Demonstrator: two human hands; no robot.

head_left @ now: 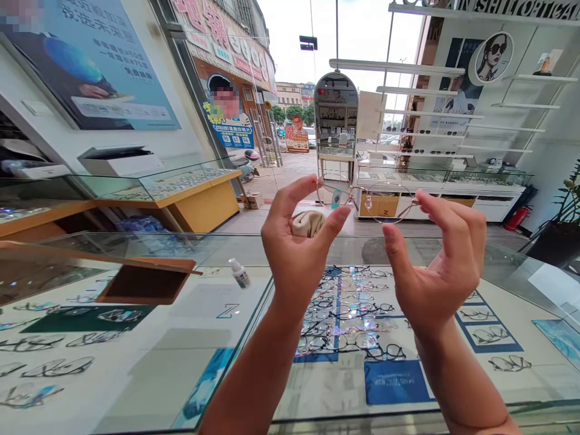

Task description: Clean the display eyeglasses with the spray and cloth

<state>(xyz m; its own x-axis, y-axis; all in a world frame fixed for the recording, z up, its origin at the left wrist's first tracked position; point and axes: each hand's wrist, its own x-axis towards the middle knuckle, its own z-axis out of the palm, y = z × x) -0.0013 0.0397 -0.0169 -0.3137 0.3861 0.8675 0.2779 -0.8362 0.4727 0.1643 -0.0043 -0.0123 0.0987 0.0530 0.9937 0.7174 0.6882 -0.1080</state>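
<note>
Thin wire-rimmed eyeglasses (357, 188) are raised in front of me above the glass counter. My left hand (299, 241) pinches their left lens rim between thumb and index finger. A beige cloth (308, 223) is bunched in the same palm. At the right end of the glasses, my right hand (439, 260) has its index fingertip on the outer corner, with the thumb near the lower rim. Its other fingers are curled loosely. Below, several rows of eyeglasses (357, 308) lie under the glass, partly hidden by my forearms.
A small white spray bottle (239, 273) stands on the glass counter (181, 374) to the left. Beside it is a brown tray (145, 283). Farther off are an arched mirror (336, 115), a wooden display counter (203, 202) and a potted plant (562, 223).
</note>
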